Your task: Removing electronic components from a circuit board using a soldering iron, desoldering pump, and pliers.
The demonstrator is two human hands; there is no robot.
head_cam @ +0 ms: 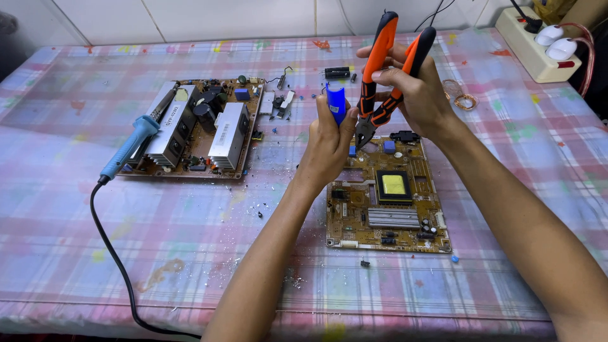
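Two circuit boards lie on the checked cloth of the counter (pixel 190 253), and the person works above the nearer one. The left hand (pixel 326 142) is clenched around a blue cylindrical part (pixel 336 102), likely a capacitor, held upright with its top poking out above the fingers. The right hand (pixel 421 95) grips the orange-and-black handles of a pair of pliers (pixel 380 82), whose nose points down and sits just beside the base of the blue part, between the two hands. I cannot tell whether the tips actually pinch anything; the left hand hides that spot.

Below them rests the brown board (pixel 386 202) with a yellow-topped block and a ribbed heat sink. Well apart to the left is the larger board (pixel 202 130) with silver heat sinks, and a blue-handled soldering iron (pixel 130 149) leans across its edge, cord trailing off the counter. Small clipped bits and crumbs are scattered between the boards. A white power strip (pixel 532 44) sits at the far right corner.

By my reckoning, the step in hand is trimming or straightening the blue part's legs. What it calls for is a steady left hand and a small, careful squeeze of the handles.
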